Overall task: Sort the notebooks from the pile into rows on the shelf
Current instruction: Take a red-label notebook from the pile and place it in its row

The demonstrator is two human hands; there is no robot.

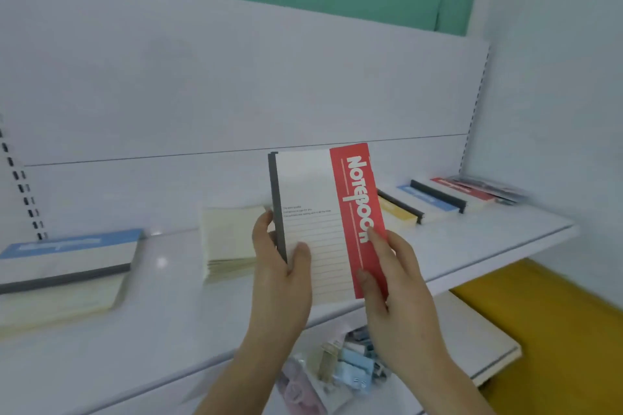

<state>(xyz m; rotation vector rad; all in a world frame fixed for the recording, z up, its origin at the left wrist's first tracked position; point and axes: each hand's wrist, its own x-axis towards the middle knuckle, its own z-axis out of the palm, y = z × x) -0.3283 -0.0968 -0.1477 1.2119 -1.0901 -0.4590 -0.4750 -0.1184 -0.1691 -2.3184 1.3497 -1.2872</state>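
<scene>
Sorting is at the carry-and-decide stage: you hold one red-banded white lined notebook with a dark grey spine upright in front of the white metal shelf, clear of its surface. Your left hand grips the spine edge, thumb across the lined cover and the other fingers curled round behind. Your right hand pinches the lower part of the red band, fingertips lying flat on the front.

The notebook's long axis runs nearly vertical, leaning a little to the left at the top. The cover faces you, spine to the left, and the red band's lettering reads downward.

To the right, along the back of the shelf, lies a row of flat notebooks: a yellow-banded one, a blue-banded one, then a red-banded one. A blue-banded stack sits at the left.

Next, I judge, you need to swing the notebook right, tip it flat, and lay it on the matching red one with its spine aligned to that row.
</scene>
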